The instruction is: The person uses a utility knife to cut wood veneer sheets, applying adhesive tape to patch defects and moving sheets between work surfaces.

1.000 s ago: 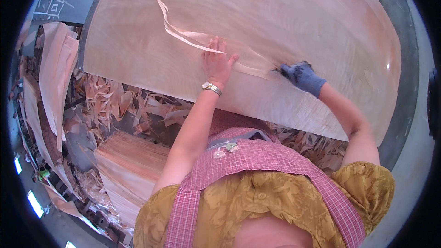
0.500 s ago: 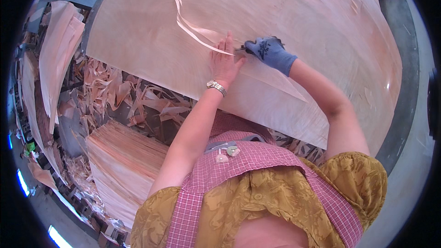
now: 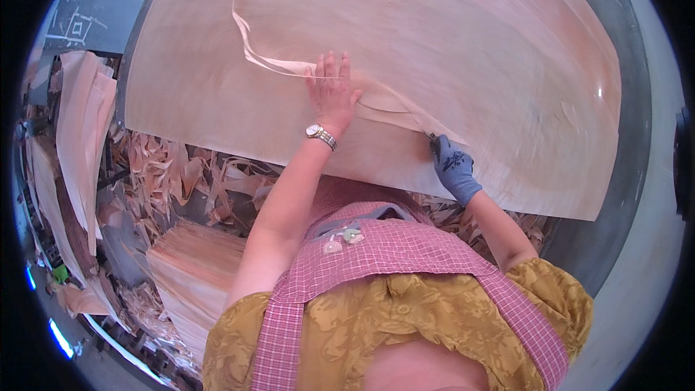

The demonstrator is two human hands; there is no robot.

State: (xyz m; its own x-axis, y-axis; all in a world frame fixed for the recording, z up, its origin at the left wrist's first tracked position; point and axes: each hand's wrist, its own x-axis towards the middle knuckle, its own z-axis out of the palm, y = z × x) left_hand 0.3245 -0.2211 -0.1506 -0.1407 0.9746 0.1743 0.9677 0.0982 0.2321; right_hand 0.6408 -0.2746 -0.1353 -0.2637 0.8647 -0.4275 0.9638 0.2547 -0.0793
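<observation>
A large sheet of pale pinkish wood veneer [image 3: 434, 36] spreads over the table before me. My bare left hand [image 3: 333, 98] lies flat on it, fingers stretched, with a watch [image 3: 321, 135] on the wrist. Under those fingers passes a thin, curling veneer strip [image 3: 248, 49] that runs to the far left. My right hand [image 3: 456, 171], in a blue-grey glove, is closed around a small dark knife [image 3: 432, 136], mostly hidden in the grip. Its tip touches the sheet, where a slit and a loose sliver [image 3: 387, 107] stretch back toward my left hand.
Veneer scraps [image 3: 163, 166] heap below the table's near edge. At the lower left stands a thick stack of veneer [image 3: 195, 261]. Long folded sheets [image 3: 83, 123] hang at the far left, close to a grey board [image 3: 90, 18]. A dark table edge [image 3: 630, 123] borders the sheet's right.
My right hand has drawn the knife toward me and to the right, away from my left hand. The slit behind it is longer. My left hand still lies flat, slightly further left in view.
</observation>
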